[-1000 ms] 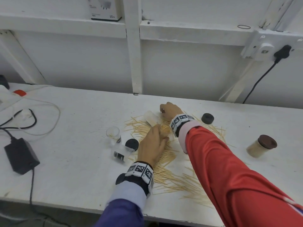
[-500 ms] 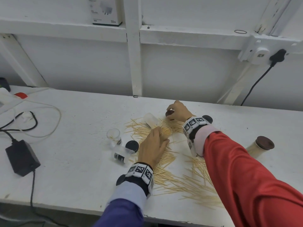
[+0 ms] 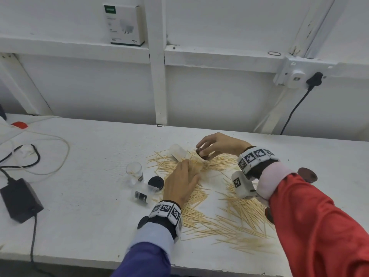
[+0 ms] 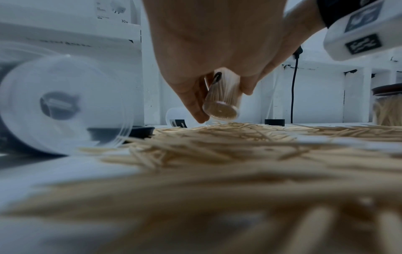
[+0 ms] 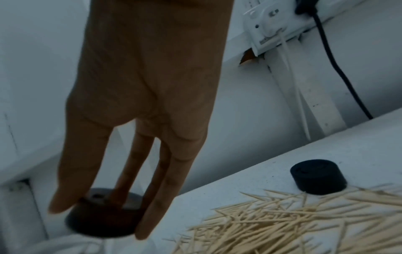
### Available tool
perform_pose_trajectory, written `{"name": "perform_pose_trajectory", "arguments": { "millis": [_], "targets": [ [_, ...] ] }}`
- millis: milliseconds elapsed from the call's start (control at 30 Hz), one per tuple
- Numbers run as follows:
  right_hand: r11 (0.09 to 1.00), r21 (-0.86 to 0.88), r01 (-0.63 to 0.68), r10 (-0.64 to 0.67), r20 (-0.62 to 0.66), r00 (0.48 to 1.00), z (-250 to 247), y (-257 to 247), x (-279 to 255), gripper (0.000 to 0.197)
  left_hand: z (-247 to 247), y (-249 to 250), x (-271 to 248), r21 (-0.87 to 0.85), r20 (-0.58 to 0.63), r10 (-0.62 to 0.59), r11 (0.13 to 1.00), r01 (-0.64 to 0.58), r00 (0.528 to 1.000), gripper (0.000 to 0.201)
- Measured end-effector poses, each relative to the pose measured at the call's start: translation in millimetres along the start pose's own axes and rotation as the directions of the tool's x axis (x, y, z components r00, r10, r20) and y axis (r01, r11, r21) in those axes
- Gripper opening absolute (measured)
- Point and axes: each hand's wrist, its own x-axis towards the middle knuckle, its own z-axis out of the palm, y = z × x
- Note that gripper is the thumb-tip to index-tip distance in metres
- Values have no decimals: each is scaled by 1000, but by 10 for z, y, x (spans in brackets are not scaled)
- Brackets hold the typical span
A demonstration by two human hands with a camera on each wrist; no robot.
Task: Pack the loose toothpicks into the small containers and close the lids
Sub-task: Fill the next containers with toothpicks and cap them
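Loose toothpicks (image 3: 229,216) lie scattered across the white table (image 3: 79,226). My left hand (image 3: 185,176) grips a small clear container (image 3: 196,163) packed with toothpicks; in the left wrist view the container (image 4: 222,99) hangs tilted just above the pile, in my left hand (image 4: 217,51). My right hand (image 3: 211,146) pinches a dark brown lid (image 3: 202,154) just beyond and to the right of the container's mouth. Seen from the right wrist, the fingers (image 5: 156,206) wrap the lid (image 5: 102,218) from above.
An empty clear container (image 3: 134,170) stands left of my hands, beside a black lid (image 3: 156,182) and a labelled container on its side (image 3: 142,194). Another container (image 3: 177,151) lies behind. A black lid (image 5: 317,178), a closed jar (image 3: 307,174), a power adapter (image 3: 20,198).
My right hand picked up the brown lid behind the pile and has brought it toward the filled container. My left hand has kept holding the container in place.
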Motion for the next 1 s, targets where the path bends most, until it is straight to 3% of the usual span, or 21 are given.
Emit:
{"name": "perform_pose_trajectory", "arguments": {
  "millis": [67,167,300,600,800,1000],
  "targets": [
    [999,-3,43,-43,95,995,22,-57,-95,37,-8,14,-6,2,5,-2,1000,2,1000,44],
    [988,-116,105,-89,137,987,69,-90,-156,41,-7,22,-3,-1,10,0,1000,0,1000,48],
    [978,-160,134,-118,106,987,110,-86,-200,44,6,17,8,-18,32,17,1000,-16,999,53],
    [993,-77,95,-96,-21,995,204,-2,-301,38,-20,69,-16,0,68,23,1000,-23,997,56],
    [998,-32,46,-46,-3,999,284,66,-463,38,-37,92,-51,29,91,65,997,-68,994,54],
    [992,-108,72,-77,-46,996,249,185,-629,39,-32,79,-23,120,108,137,981,-150,985,69]
  ]
}}
